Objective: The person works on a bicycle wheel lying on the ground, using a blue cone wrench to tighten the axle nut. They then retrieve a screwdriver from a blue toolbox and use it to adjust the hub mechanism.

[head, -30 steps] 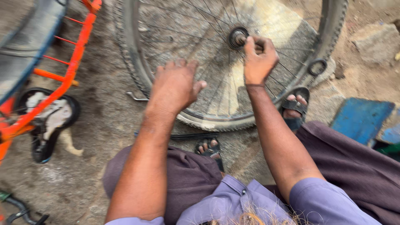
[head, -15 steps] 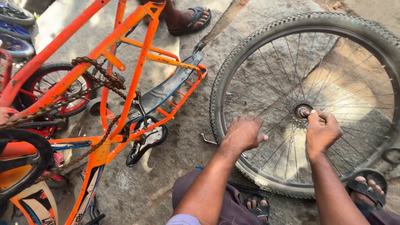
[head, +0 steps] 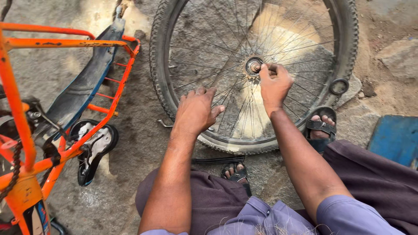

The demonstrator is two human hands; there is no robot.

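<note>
Right hand point(head: 275, 82) pinched at the hub point(head: 254, 66) of a flat-lying bicycle wheel point(head: 254, 74), left hand point(head: 196, 111) spread on its spokes.

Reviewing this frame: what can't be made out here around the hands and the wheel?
- Head view: whatever the right hand pinches at the hub is covered by its fingers.
- Rim of the bicycle wheel under the left hand: hidden by the palm.
- Orange bicycle frame: cut off by the left edge.

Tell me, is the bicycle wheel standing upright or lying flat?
Lying flat: the bicycle wheel rests on its side on the ground, hub facing up.
</note>
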